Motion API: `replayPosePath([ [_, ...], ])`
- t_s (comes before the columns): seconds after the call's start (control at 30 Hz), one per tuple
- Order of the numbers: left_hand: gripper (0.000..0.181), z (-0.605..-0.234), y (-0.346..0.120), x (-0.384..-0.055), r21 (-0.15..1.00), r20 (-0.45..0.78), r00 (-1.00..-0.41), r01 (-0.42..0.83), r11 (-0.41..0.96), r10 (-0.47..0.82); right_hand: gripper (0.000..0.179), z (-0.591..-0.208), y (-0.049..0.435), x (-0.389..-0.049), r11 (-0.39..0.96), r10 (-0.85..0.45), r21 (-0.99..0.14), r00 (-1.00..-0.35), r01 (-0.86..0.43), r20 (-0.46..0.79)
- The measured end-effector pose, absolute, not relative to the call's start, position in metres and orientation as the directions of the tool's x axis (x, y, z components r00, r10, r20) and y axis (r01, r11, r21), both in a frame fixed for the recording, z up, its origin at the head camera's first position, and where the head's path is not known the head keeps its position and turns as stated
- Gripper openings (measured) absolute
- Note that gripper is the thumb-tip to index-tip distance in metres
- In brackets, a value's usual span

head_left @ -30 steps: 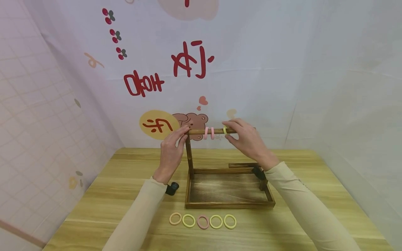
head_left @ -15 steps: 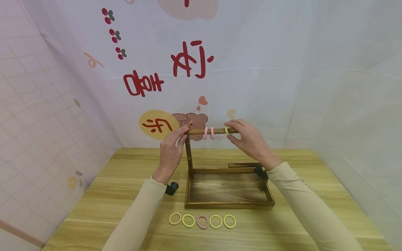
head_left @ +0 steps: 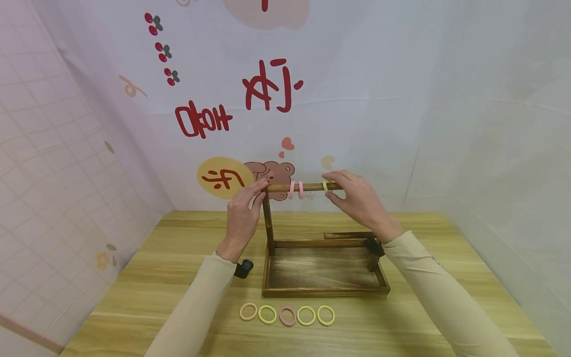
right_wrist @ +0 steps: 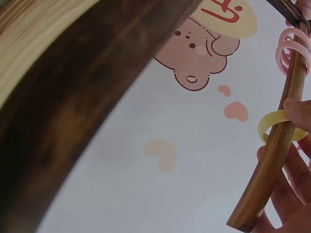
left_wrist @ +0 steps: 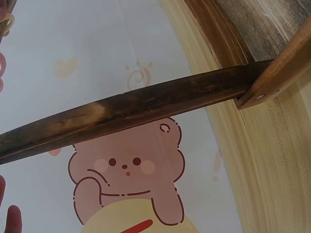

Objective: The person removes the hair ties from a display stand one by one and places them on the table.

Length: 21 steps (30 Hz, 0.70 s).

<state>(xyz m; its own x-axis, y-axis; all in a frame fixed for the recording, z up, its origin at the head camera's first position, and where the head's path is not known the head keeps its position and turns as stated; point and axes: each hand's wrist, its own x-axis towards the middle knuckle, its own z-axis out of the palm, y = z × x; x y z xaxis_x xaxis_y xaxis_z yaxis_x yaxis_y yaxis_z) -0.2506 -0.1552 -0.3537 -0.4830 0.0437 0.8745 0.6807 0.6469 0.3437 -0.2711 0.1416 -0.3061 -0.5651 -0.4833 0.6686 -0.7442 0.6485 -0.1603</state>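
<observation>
My right hand (head_left: 359, 201) pinches a yellow ring (head_left: 325, 185) that encircles the wooden top bar (head_left: 314, 187) of a dark wooden stand. In the right wrist view, the thumb presses the yellow ring (right_wrist: 273, 119) from one side while other fingers lie behind the bar (right_wrist: 265, 177), whose free end shows below. Two pink rings (head_left: 301, 190) hang on the bar farther left. With thumb and fingers, my left hand (head_left: 243, 210) grips the corner where the bar meets the upright post (head_left: 269, 223). Only fingertips of this hand (left_wrist: 13, 221) enter the left wrist view.
The stand's shallow tray base (head_left: 325, 291) sits on the wood-grain table (head_left: 187, 277). In front lie several loose rings in a row, among them an orange ring (head_left: 248, 312) and a pink ring (head_left: 287, 316). A shorter bar (head_left: 345, 235) is behind the tray; a printed wall covering (head_left: 357, 114) rises beyond.
My right hand has slid the yellow ring a little to the right along the bar. The left hand and the two pink rings have stayed in place.
</observation>
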Motion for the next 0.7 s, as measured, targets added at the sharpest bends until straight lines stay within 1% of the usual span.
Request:
replayPosePath([
  [0.2, 0.03, -0.3538, -0.1553, -0.2506, 0.347, 0.873, -0.486, 0.682, 0.643, 0.044, 0.049, -0.3064, 0.1443, -0.2707, 0.659, -0.483, -0.145, -0.563, -0.738, 0.671],
  [0.5, 0.029, -0.3537, -0.155, -0.2504, 0.349, 0.872, -0.487, 0.68, 0.645, 0.041, 0.05, -0.3067, 0.1494, -0.2725, 0.658, -0.487, -0.119, -0.541, -0.744, 0.686],
  [0.7, 0.029, -0.3541, -0.155, -0.2507, 0.335, 0.881, -0.472, 0.682, 0.65, 0.041, 0.048, -0.3071, 0.1518, -0.2726, 0.655, -0.487, -0.123, -0.541, -0.745, 0.685],
])
